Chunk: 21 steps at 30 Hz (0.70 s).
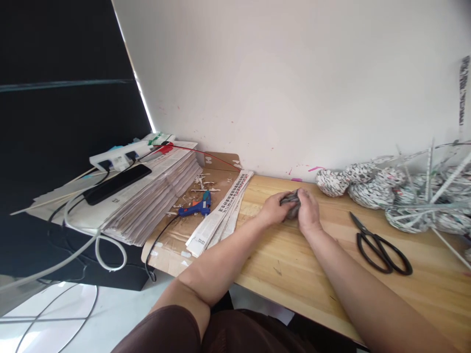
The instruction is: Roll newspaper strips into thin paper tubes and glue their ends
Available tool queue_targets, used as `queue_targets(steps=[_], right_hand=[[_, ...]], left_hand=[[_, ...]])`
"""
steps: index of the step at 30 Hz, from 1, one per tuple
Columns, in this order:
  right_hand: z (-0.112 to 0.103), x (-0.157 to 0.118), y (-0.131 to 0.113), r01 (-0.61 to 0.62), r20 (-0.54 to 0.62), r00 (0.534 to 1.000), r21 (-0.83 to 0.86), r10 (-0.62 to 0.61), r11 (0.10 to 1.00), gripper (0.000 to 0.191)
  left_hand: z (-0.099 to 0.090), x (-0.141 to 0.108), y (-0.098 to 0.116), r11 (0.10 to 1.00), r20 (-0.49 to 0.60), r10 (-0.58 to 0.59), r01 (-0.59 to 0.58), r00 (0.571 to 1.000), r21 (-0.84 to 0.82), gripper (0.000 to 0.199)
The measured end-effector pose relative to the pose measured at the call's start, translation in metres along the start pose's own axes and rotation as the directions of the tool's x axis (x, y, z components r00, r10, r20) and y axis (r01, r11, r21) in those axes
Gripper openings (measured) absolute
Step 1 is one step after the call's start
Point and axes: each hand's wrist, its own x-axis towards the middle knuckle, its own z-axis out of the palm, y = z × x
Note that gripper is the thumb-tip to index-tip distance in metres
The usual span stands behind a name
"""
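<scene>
"Grey bundle: location and holding?"

"One, small, compact, at the centre of the bench, between both hands. Left hand: fingers closed on its near side at nine o'clock. Right hand: curled around it at three o'clock. Whether it touches the wood, cannot tell."

"Condition?"

"Gathered and dark grey. Fingers cover most of it; material and inner form not legible, so its degree of finish cannot be graded."

"Made-up stock, reckoned from the bundle?"

"Woven paper pieces, several, rounded, plaited, grouped from two to three o'clock. Paper rods stand out of the group at the far right; those ends look unworked, in my judgement."

"Unmade stock?"

"Newspaper strips, flat, overlapping, loose, at nine o'clock. Beyond them, same bearing, one newspaper stack, thick, folded. Much paper is thus unconverted."

"Implements?"

"Black scissors, one pair, between three and four o'clock, lying unheld. Blue glue gun, corded, at nine o'clock, on brown cardboard, also unheld. Paper scraps, assorted, just beyond it: some trimming or tearing appears done."
</scene>
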Motion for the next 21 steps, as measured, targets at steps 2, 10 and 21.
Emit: queue_targets(steps=[2,10,21], right_hand=[[0.000,0.000,0.006,0.034,0.100,0.995,-0.057,-0.028,0.998,0.038],[0.001,-0.003,0.010,0.024,0.143,0.989,-0.312,0.022,0.950,0.049],[0.005,-0.011,0.005,-0.050,0.269,0.957,-0.199,0.104,0.979,0.046]], left_hand=[[-0.007,0.002,-0.004,0.994,-0.122,0.015,-0.002,0.992,0.106,0.027],[-0.013,-0.001,0.000,0.975,-0.294,0.062,0.005,0.954,0.222,0.042],[-0.013,0.002,-0.010,0.967,-0.342,0.252,-0.249,0.905,0.053,0.015]])
